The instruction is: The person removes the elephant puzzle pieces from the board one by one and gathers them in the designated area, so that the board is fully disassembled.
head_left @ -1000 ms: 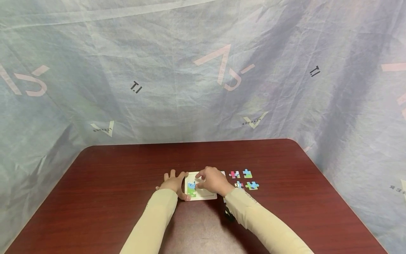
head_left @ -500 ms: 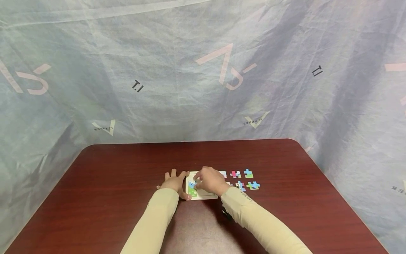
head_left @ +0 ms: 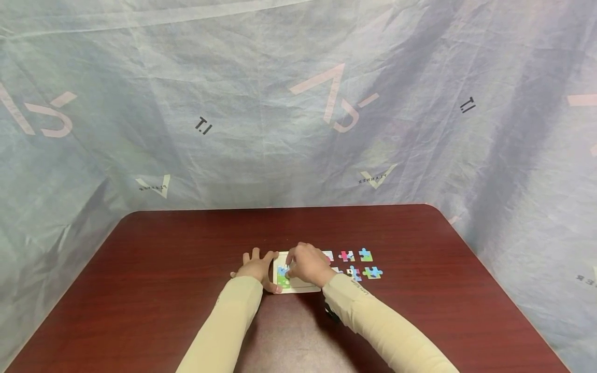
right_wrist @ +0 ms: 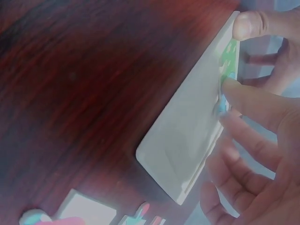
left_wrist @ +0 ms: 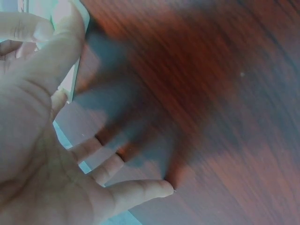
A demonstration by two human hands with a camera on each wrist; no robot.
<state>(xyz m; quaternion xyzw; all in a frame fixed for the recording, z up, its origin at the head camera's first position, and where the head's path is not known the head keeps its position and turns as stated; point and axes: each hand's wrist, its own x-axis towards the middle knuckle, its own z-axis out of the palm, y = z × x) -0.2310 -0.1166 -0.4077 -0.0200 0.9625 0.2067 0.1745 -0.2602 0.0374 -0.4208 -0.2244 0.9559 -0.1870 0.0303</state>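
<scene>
A pale puzzle board (head_left: 300, 290) lies flat on the table. At its left end is a green printed patch (head_left: 282, 282) with blue above it. My left hand (head_left: 252, 270) rests there with fingers spread; its thumb (left_wrist: 63, 42) presses one board corner and the index finger touches the other. Over the left part of the board, my right hand (head_left: 308, 264) pinches a small blue puzzle piece (right_wrist: 222, 104) between thumb and index finger. The fingers hide most of that piece, and whether it sits fully down on the board I cannot tell.
Right of the board lie several loose puzzle pieces, among them a pink one (head_left: 347, 256), a blue-green one (head_left: 366, 255) and another blue-green one (head_left: 372, 272). My right forearm partly covers the nearest. A grey cloth (head_left: 261, 129) hangs behind the brown table (head_left: 186, 248).
My right hand has shifted slightly left over the blue area, and more loose pieces show beside its wrist. The left hand has kept its place on the board.
</scene>
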